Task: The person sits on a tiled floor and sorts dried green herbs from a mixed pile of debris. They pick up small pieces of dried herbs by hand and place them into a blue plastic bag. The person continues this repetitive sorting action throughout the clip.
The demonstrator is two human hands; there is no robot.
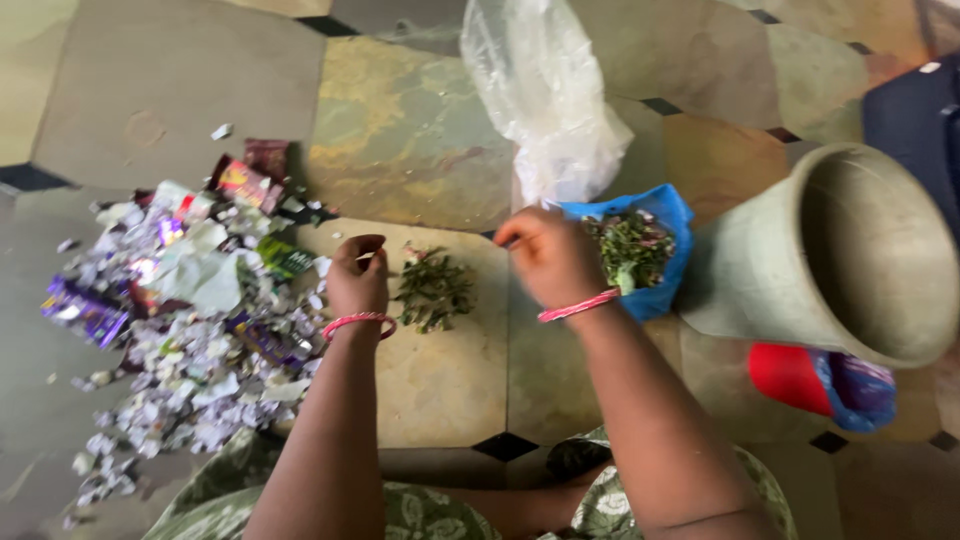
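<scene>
On the left of the tiled floor (150,90) a heap of torn paper scraps and wrappers (190,310) is spread. Just right of it the left hand (358,278) is held closed, a thin pale stem pinched at its fingertips. A small pile of green leaves (435,290) lies on the floor between the hands. The right hand (548,258) is curled shut; whether anything is gripped cannot be told. Beside it a blue bag of leaves (640,250) sits, with a clear plastic bag (545,95) beyond and a grey pot (850,255) tipped at the right.
</scene>
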